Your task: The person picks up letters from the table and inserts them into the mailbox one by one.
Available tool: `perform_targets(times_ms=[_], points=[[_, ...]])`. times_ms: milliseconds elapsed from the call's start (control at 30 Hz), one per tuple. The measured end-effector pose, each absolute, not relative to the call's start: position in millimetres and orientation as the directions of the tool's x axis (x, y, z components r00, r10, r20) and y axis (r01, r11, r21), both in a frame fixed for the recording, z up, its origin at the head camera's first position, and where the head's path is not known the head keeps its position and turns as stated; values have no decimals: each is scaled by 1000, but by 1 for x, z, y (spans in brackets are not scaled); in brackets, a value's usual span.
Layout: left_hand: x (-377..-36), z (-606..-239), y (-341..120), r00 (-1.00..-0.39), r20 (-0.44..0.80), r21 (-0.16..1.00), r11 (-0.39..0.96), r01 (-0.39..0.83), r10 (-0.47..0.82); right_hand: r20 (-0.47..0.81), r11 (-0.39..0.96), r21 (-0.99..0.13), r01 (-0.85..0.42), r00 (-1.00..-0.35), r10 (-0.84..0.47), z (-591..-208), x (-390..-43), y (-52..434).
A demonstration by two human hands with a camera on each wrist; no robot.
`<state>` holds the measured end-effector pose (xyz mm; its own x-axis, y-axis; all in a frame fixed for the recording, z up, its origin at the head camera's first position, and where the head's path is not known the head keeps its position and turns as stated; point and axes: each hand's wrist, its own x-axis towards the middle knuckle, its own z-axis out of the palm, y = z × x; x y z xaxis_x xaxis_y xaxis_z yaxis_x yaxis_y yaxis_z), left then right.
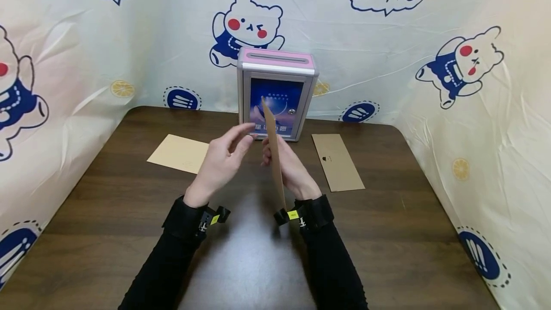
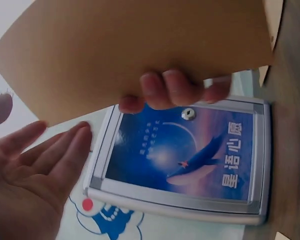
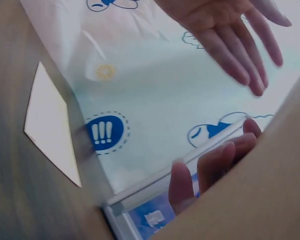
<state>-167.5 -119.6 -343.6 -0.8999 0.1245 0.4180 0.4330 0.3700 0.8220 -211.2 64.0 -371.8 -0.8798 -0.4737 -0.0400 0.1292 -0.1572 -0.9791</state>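
A brown kraft-paper envelope point(image 2: 140, 45) stands on edge in my right hand point(image 1: 297, 171), seen almost side-on from the head. The right fingertips point(image 2: 175, 90) curl round its lower edge in the left wrist view. My left hand point(image 1: 221, 159) is at the other side with its fingers fairly straight and holds nothing. Its fingertips are close to a corner of the envelope; whether they touch it I cannot tell. Behind both hands stands a silver-framed box point(image 1: 277, 66) with a pink slotted top and a blue whale picture on its front.
A paler envelope point(image 1: 178, 152) lies flat on the left, partly covered by the left hand. Another brown envelope point(image 1: 337, 161) with a small black mark lies on the right. The dark wooden table point(image 1: 107, 252) is bordered by a printed cloth point(image 1: 172, 37) at the back and sides.
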Motion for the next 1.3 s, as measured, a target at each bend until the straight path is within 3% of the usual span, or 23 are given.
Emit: perform_targets(times_ms=[200,467,600,967,1300], points=[[-153,-339,-104,-899,361,719,540,437,247,-45,-202,-971,130,-923,-381,-361,-211,71],[-131,-340,-69,-796,519,473,671,570,311,-22,-181,-979,94,-931,-364,-352,-205,76],[-129,-344,-61,-766,570,417,697,583,298,9,-153,-987,51,-931,-366,-353,-203,75],[-140,-338,-71,-747,621,378,744,551,238,82,-182,-983,-31,-956,-283,-348,-208,85],[-159,-330,-96,-833,525,587,636,501,172,165,-246,-961,-123,-974,-157,-337,-210,98]])
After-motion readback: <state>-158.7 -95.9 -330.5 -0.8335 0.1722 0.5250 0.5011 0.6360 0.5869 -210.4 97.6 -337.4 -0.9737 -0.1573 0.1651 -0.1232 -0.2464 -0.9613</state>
